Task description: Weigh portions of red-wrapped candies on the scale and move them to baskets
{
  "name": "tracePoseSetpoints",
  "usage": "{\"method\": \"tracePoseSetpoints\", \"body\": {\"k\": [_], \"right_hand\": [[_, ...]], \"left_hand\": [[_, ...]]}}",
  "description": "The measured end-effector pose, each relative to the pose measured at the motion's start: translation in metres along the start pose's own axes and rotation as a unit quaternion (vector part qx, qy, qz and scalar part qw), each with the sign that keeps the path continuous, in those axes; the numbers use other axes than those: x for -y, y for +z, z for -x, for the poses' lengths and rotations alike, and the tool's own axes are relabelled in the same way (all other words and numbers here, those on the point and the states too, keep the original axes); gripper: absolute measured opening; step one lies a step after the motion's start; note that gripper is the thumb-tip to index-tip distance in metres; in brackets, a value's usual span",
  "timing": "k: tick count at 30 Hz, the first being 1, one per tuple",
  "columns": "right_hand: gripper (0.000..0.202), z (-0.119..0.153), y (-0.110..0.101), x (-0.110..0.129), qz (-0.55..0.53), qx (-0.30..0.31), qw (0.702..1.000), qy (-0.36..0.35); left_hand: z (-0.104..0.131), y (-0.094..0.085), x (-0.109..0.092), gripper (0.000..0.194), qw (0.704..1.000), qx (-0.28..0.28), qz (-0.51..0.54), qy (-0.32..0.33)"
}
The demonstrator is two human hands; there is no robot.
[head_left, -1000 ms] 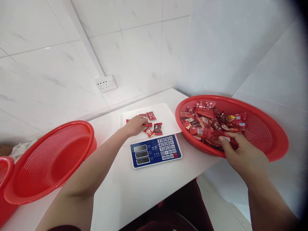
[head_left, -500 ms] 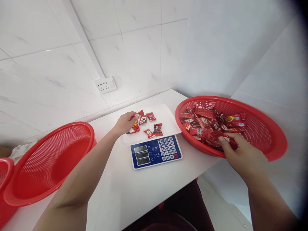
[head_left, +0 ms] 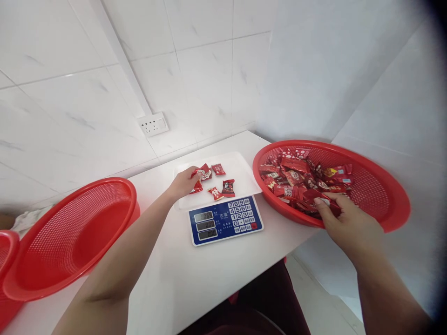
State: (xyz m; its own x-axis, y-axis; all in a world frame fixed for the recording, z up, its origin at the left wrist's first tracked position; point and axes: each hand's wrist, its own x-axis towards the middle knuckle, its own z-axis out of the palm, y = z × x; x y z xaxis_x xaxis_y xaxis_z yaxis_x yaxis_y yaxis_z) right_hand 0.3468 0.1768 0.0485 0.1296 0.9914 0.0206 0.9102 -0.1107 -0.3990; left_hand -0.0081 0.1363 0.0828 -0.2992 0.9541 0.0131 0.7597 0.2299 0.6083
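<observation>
Over the white pan (head_left: 240,163) of a digital scale (head_left: 226,220), my left hand (head_left: 184,182) pinches a red-wrapped candy (head_left: 201,170). Several wrapped candies lie on the pan beside it, among them a dark red one (head_left: 228,188) and a small red one (head_left: 215,193). My right hand (head_left: 349,223) is at the near rim of the right red basket (head_left: 380,200), its thumb and fingers closed on a red candy packet (head_left: 326,200). Beneath that hand the basket holds a heap of red-wrapped candies (head_left: 295,177).
On the left stands a red perforated basket (head_left: 87,228), with part of another red basket (head_left: 7,260) at the frame edge. The white table (head_left: 167,279) meets a tiled wall behind, which carries a power socket (head_left: 153,124). A grey-white wall rises at the right.
My left hand has shifted slightly right over the pan with its candy. My right hand stays at the basket with its packet; the view has moved a little.
</observation>
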Motion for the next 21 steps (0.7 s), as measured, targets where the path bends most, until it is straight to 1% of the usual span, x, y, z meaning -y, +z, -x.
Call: {"method": "tracePoseSetpoints", "body": {"k": [5,10,14,18,21], "right_hand": [[0.052,0.0012,-0.0021,0.0005,0.007,0.008,1.000,0.003],[0.052,0.0008,-0.0025,0.0014,0.011,0.013,1.000,0.004],[0.050,0.0002,-0.0013,0.0006,0.006,0.008,1.000,0.001],[0.049,0.0008,-0.0012,-0.0001,0.005,0.006,1.000,0.000],[0.050,0.0007,-0.0007,-0.0005,0.007,0.004,1.000,-0.002]], "left_hand": [[0.0017,0.0035,0.0043,0.027,0.999,-0.004,0.038,-0.017],[0.0060,0.0024,0.0009,0.023,0.997,-0.012,0.076,-0.028],[0.0065,0.0002,-0.0001,0.027,0.993,-0.024,0.115,-0.031],[0.0047,-0.0012,0.0035,0.033,0.986,-0.036,0.160,-0.035],[0.0039,-0.0025,0.0054,0.033,0.979,-0.038,0.196,-0.041]]}}
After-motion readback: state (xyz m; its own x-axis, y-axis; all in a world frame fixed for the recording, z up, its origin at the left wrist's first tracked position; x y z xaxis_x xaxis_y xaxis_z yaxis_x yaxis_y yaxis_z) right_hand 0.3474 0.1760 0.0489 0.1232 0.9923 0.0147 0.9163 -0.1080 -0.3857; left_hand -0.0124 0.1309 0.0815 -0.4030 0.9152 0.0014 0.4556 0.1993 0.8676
